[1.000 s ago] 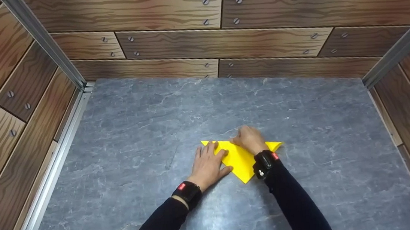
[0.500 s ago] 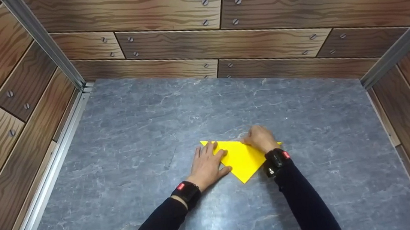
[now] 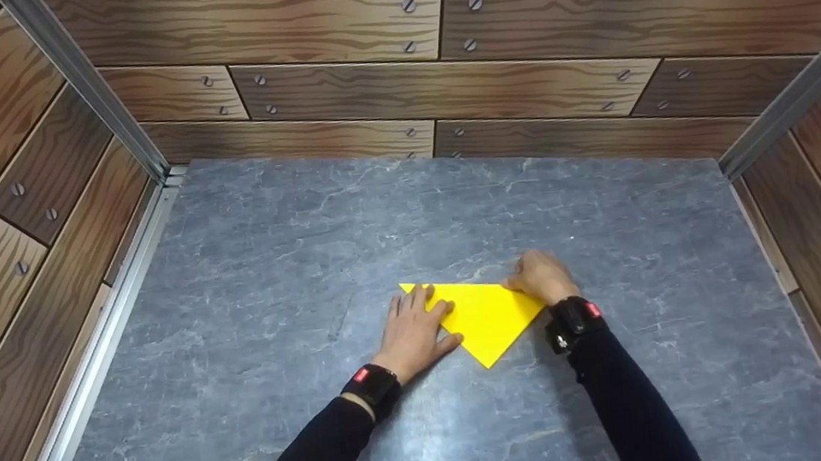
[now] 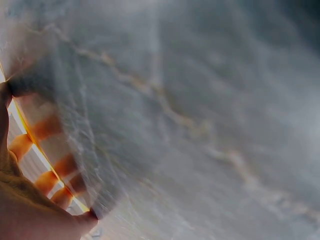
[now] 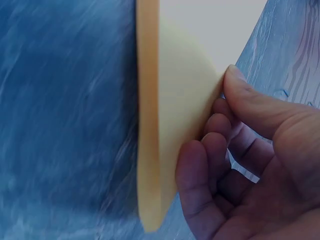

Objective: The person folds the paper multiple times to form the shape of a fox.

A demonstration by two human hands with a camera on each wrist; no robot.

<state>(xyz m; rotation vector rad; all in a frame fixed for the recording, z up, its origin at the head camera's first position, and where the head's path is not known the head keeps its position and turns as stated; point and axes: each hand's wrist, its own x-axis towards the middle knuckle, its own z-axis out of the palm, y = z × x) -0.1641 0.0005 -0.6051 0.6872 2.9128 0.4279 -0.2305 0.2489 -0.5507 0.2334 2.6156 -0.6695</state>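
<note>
A sheet of yellow paper (image 3: 491, 321), folded into a triangle, lies on the grey surface with its long edge away from me and a corner pointing toward me. My left hand (image 3: 412, 336) rests spread on its left part, fingertips pressing it down. At the right end of the long edge is my right hand (image 3: 542, 278), covering that corner. In the right wrist view the thumb (image 5: 237, 82) meets the curled fingers at the edge of the pale-looking paper (image 5: 185, 100), pinching it. The left wrist view catches the left fingers (image 4: 47, 182) along the bright paper edge.
The grey marbled tabletop (image 3: 290, 234) spreads around the paper. Wood-patterned panels (image 3: 330, 23) stand at the back and both sides, with metal rails (image 3: 121, 115) at the corners. Black bands with devices (image 3: 375, 390) sit on both wrists.
My right hand has slid rightward along the paper's long edge, from near its middle to the right end. The right corner, visible before, is now covered. My left hand has stayed in place.
</note>
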